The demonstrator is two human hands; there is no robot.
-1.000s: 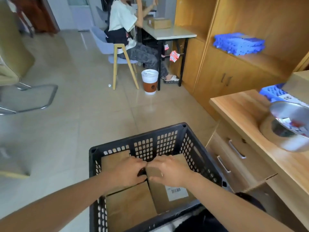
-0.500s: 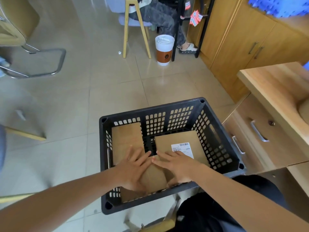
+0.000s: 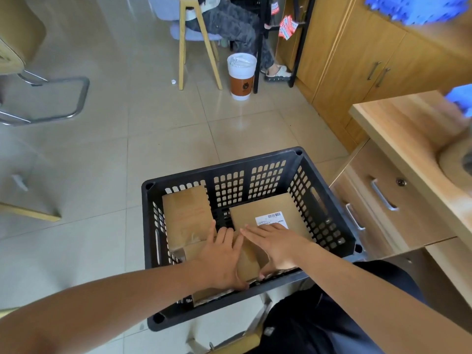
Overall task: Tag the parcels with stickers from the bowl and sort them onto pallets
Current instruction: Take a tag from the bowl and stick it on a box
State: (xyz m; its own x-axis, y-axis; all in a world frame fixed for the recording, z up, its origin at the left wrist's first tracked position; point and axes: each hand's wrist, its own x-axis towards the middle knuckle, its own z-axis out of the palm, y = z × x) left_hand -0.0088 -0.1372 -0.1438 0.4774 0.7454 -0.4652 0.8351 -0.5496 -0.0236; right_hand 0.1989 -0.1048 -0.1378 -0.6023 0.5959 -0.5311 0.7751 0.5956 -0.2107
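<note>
Reaching into the crate: both hands are down inside the black crate (image 3: pixel 222 171), which sits right in front of the person, next to the wooden surface (image 3: pixel 398 123).
Left hand: the left hand (image 3: pixel 219 256) lies on the small parcel (image 3: pixel 251 261), fingers straight and slightly spread, palm pressed to the parcel's left side.
Right hand: the right hand (image 3: pixel 273 244) meets it from the other side, fingers straight and close together. The thumb seems to be tucked low by the parcel's near edge, though this is hard to tell.
Why held so: the small parcel sits squeezed between the two hands, not pinched by either one. That probably suits a box wedged low among the others, with little room to get fingers round it.
Other parcels: the left parcel (image 3: pixel 186 215) leans against the crate's left and far walls. The labelled parcel (image 3: pixel 265 208) lies flatter on the right, its white label (image 3: pixel 272 218) facing up and partly under the right fingers.
Step in hand: this looks like the start of a cycle, lifting one parcel out before any sticker goes on.
Bowl: a round blurred shape at the surface's right edge is probably the bowl (image 3: pixel 468 163). It is mostly cut off and its contents cannot be seen.
Pallets: the blue blurred shapes at the upper right look like the pallets (image 3: pixel 413 8), well apart from the crate.
Risk: a two-sided squeeze may slip as the small parcel clears the crate wall.
</note>
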